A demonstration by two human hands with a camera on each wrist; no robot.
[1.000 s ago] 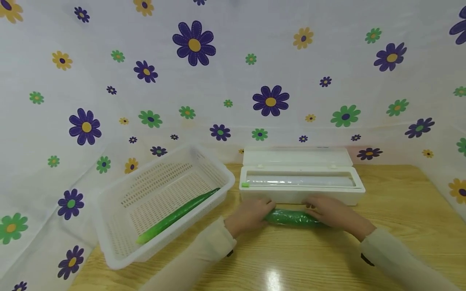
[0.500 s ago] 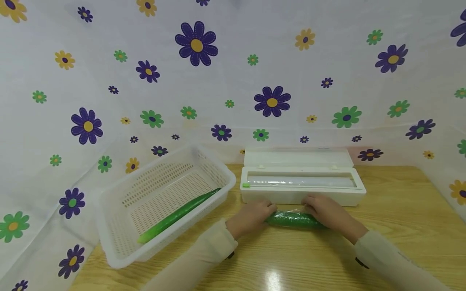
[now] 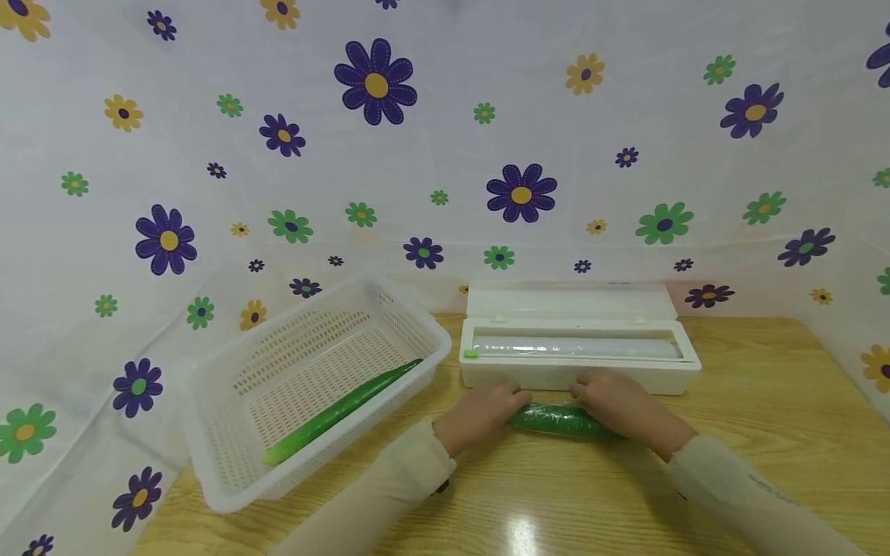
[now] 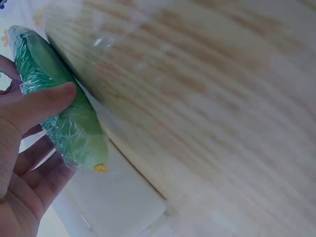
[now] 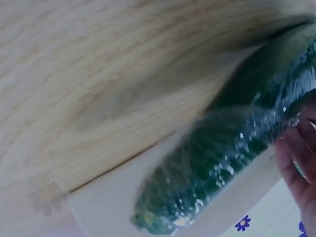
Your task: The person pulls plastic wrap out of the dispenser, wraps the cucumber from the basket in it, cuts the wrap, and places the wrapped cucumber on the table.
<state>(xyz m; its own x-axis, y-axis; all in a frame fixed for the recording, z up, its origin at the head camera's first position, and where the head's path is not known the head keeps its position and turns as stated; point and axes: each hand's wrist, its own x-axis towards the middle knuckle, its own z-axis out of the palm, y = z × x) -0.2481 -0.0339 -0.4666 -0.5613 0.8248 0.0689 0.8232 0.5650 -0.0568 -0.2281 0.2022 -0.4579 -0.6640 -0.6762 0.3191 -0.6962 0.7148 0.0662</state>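
Note:
A green cucumber (image 3: 556, 419) wrapped in clear, wrinkled cling film lies crosswise between the two hands. My left hand (image 3: 482, 413) grips its left end, the thumb (image 4: 57, 98) laid along the near side and the fingers behind. In the left wrist view the film covers the pale tip and its small yellow spot. My right hand (image 3: 626, 409) holds the right part from above, its fingertips on the film at the far side. In the right wrist view the fingers (image 5: 296, 158) meet the film behind the cucumber, and the thumb is out of sight.
A white cling film box (image 3: 577, 376) stands just behind the hands, lid raised, with a film roll (image 3: 570, 346) inside. To the left, a white perforated basket (image 3: 208, 494) contains another cucumber (image 3: 341, 413). A flowered cloth hangs behind the wooden table (image 3: 751, 386).
My right hand has slid slightly left along the wrapped cucumber, and the film lifted at its fingertips earlier now lies lower. The left hand has stayed almost in place.

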